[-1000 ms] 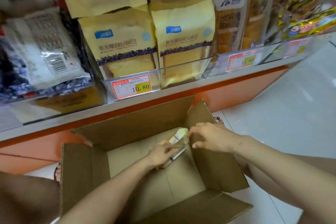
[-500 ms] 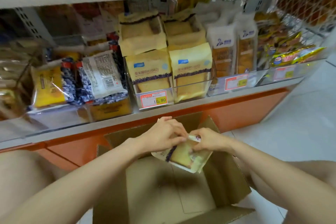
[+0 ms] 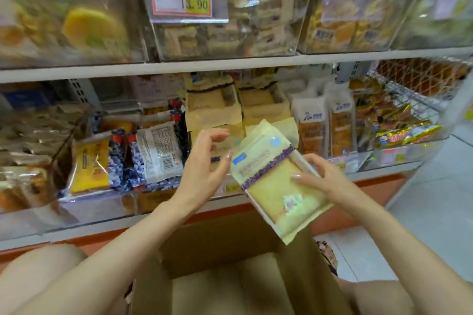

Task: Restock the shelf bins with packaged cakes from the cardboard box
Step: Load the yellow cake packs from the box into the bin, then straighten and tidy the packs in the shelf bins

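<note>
I'm seeing the cake packet point(image 3: 276, 181) wearing a matt, paper-like yellow wrapper with a glossy clear window. The cardboard box point(image 3: 230, 245) near me is showing dull, rough brown board. The far shelf bins point(image 3: 225, 41) are gleaming as clear glossy plastic; the wire basket point(image 3: 409, 100), far right, is looking metallic.

— What's the floor like?
— Pale glossy floor point(image 3: 432, 194), seen at the right.
— And the furniture?
— A store rack: white upper shelf point(image 3: 230, 66), lower shelf point(image 3: 378, 174) on an orange base point(image 3: 378, 185). A grey slotted upright point(image 3: 79, 92) stands behind, a wire basket point(image 3: 414, 89) at the right.
</note>
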### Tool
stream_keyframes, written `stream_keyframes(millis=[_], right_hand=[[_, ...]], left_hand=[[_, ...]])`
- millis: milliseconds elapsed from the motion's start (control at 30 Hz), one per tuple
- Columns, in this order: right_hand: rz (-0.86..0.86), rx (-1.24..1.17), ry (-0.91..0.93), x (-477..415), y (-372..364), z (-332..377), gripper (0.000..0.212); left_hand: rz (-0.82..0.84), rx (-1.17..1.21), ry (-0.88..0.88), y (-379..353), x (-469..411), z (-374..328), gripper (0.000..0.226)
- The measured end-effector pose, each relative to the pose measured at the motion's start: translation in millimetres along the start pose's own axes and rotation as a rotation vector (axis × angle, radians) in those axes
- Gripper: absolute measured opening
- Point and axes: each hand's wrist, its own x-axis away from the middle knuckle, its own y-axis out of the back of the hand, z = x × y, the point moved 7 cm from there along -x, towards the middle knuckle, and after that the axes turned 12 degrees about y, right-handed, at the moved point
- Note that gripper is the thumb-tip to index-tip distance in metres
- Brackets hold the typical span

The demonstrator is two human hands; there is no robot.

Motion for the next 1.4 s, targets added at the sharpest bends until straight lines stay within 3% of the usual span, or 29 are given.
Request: stream_keyframes(millis=[167,433,567,767,933,1233,1400], right_hand=[[-0.330,-0.331,0.077,-32.0,28.7,25.6,0.024],[-0.419,-0.423,0.114,-109.1,25.7,36.1,0.032],[-0.470,-0.043,0.172,-135.3,27.7,33.7,0.043],[-0.522,0.589,0.308,-143.7,30.5,34.1,0.054],[-0.636,0.751,0.462,-116.5,19.8,60.2,0.042],[-0.437,0.674,0.818,-76.9,-58.2,115.3,0.034],[-0.257,0.550,0.955,-71.5,-114.3,131.6,0.032]], left_hand=[[-0.101,-0.078,-0.027,10.7,-13.5,-1.0,0.029],[-0.182,-0.114,-0.008,30.3,-23.5,1.1,0.020],[-0.230,-0.052,0.090,47.4,-25.5,12.0,0.018],[-0.248,-0.151,0.153,76.0,-26.8,25.1,0.013],[-0.244,-0.193,0.176,96.4,-21.9,32.4,0.014],[-0.456,-0.293,0.326,173.4,-15.5,59.9,0.021],[-0.444,-0.416,0.461,200.2,-1.2,85.3,0.033]])
